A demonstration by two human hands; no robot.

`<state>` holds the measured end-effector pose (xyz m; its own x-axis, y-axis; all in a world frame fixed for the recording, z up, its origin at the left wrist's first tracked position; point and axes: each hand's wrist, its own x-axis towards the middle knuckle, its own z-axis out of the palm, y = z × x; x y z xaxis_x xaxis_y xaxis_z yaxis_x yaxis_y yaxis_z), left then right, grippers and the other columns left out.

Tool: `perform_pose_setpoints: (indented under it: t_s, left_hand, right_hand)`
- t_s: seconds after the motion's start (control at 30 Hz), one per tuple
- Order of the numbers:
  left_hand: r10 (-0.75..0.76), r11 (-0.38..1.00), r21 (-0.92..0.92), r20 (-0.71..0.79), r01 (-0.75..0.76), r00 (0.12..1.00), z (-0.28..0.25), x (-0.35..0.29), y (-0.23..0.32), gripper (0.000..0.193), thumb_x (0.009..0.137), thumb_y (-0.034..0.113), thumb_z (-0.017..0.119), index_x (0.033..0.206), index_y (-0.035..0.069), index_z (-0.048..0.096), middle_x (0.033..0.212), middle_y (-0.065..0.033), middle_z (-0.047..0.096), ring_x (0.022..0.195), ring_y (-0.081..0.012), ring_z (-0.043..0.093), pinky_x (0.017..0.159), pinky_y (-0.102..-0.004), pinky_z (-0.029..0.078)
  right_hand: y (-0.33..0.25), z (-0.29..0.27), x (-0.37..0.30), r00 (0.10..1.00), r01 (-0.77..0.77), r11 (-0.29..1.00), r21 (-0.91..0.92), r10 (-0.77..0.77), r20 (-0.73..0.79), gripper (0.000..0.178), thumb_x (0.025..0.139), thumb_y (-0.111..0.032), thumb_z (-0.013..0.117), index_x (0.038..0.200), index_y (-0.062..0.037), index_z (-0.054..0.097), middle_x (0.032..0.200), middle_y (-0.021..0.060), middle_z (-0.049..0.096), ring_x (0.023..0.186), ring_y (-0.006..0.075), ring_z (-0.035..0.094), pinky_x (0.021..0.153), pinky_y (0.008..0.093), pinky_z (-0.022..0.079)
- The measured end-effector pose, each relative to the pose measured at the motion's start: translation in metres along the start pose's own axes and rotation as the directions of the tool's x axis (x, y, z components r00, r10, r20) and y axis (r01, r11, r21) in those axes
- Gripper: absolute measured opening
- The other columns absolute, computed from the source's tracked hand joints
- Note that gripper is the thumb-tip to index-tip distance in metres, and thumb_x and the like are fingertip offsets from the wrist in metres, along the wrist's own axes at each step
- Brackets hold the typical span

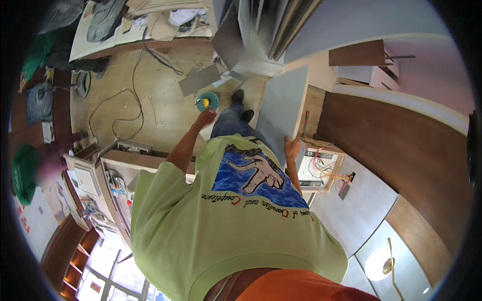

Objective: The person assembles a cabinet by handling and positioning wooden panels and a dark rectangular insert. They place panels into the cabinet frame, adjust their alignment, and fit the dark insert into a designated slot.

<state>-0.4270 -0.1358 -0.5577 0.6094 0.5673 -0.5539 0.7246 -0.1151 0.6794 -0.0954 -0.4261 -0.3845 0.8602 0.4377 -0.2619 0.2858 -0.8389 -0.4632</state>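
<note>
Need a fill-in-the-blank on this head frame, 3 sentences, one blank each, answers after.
1. The right hand grips the edge of a flat pale grey ____.
2. The left hand hangs free, near a round ____ disc-shaped object on the wooden floor.
3. Below the panel, an open box in the wall shows loose red and yellow ____.

Missing words: panel; teal; wires

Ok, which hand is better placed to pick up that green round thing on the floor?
Left, probably. The left hand hangs right by the green disc and seems to hold nothing, while the right hand is busy gripping the edge of the grey panel.
</note>
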Motion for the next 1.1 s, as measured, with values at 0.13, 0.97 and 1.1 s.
perform_pose_setpoints:
  t_s: [0.13,0.97,1.1]
  left_hand:
    - [-0.099,0.995,0.037,0.064,0.097,0.993,0.007,0.024,-0.018,0.025,0.096,0.029,0.059,0.101,0.004,0.061,0.087,-0.0053,0.068,0.071,-0.0174,0.067,0.067,-0.0339,0.054]
    - [-0.022,0.769,-0.621,0.212,0.152,0.977,-0.132,0.116,0.098,0.012,0.095,0.016,0.057,0.106,0.010,0.056,0.087,0.0013,0.058,0.073,-0.0102,0.058,0.064,-0.0269,0.051]
    - [-0.170,0.806,-0.535,0.197,0.252,0.965,-0.137,0.110,0.103,0.013,0.097,0.019,0.058,0.106,0.010,0.056,0.085,0.0020,0.057,0.073,-0.0102,0.057,0.064,-0.0258,0.050]
  right_hand:
    - [-0.009,-0.011,0.026,1.000,0.012,0.994,-0.106,-0.012,0.000,0.041,0.079,-0.025,0.078,0.098,0.0091,0.064,0.083,0.0301,0.068,0.083,0.0462,0.068,0.074,0.0490,0.054]
    - [-0.103,-0.025,0.233,0.995,-0.024,0.999,0.048,0.029,-0.094,0.047,0.084,-0.022,0.069,0.124,0.0004,0.060,0.099,0.0268,0.069,0.094,0.0433,0.067,0.083,0.0502,0.053]
    - [-0.130,-0.015,0.286,0.996,-0.033,0.999,0.020,0.034,-0.077,0.044,0.082,-0.022,0.071,0.119,0.0004,0.062,0.097,0.0257,0.070,0.094,0.0419,0.068,0.083,0.0501,0.053]
